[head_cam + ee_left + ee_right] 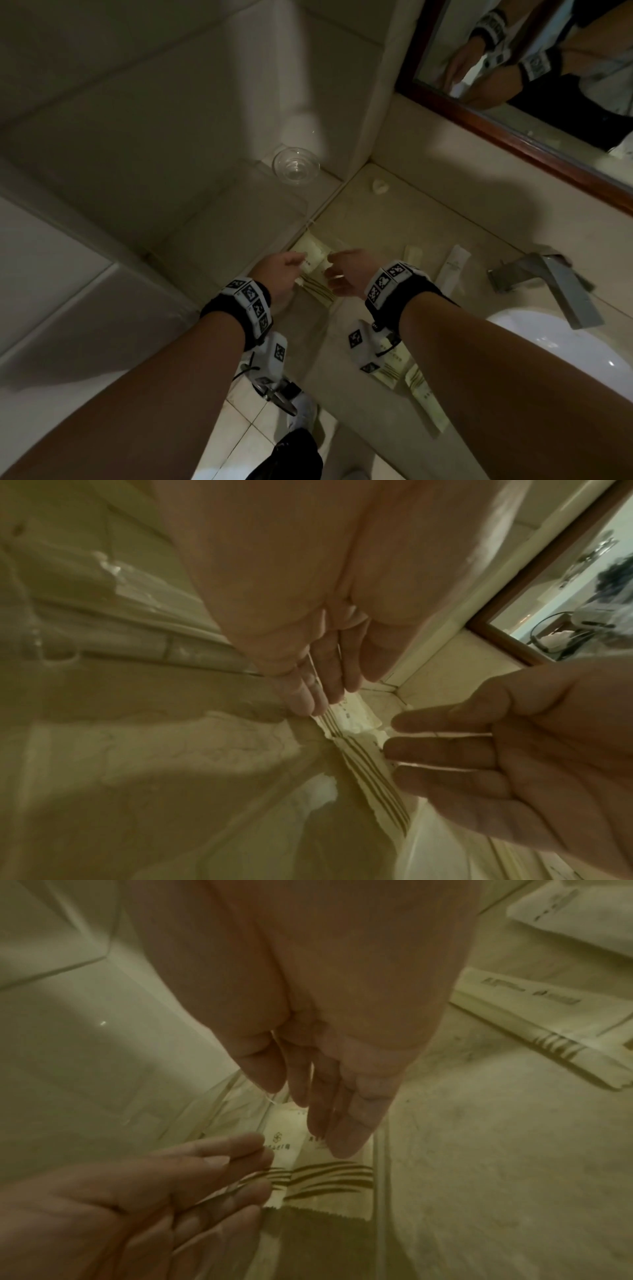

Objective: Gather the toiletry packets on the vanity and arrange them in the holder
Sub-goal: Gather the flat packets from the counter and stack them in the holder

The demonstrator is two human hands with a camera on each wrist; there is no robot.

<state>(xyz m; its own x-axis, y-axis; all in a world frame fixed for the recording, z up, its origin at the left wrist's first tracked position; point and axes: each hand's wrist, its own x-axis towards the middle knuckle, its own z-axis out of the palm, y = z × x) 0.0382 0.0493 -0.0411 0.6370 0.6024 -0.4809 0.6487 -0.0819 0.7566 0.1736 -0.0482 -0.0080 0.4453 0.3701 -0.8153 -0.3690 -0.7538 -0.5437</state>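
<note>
Dim light, wrist views blurred. My left hand (281, 274) and right hand (349, 275) flank a pair of cream paper toiletry packets with brown stripes (313, 270), which lie flat on the beige stone vanity top (394, 226) by the side wall. In the left wrist view my left fingers (322, 685) are straight and pressed together, tips down at the packets' edge (356, 739); contact itself is hard to make out. In the right wrist view my right fingers (342, 1118) are straight, loosely together, hanging over the same packets (325, 1175); I cannot tell if they touch. Neither hand curls round anything.

The packets seem to sit inside a clear plastic holder (236, 1096); its walls are barely visible and I cannot tell where it ends. Print on the packets is too blurred to read.

Right of the packet pair, two more pale packets (412, 255) (454, 263) lie apart on the vanity top. Nearer me than the pair, more striped cream packets (423, 394) are half hidden under my right wrist band (387, 284). Beyond the pair, a clear glass dish (296, 166) sits on a corner ledge. Far right of the pair: a grey metal faucet (548, 277), white basin (555, 335) cut off by my right forearm, and a wood-framed mirror (513, 133) cropped at the frame edge.
</note>
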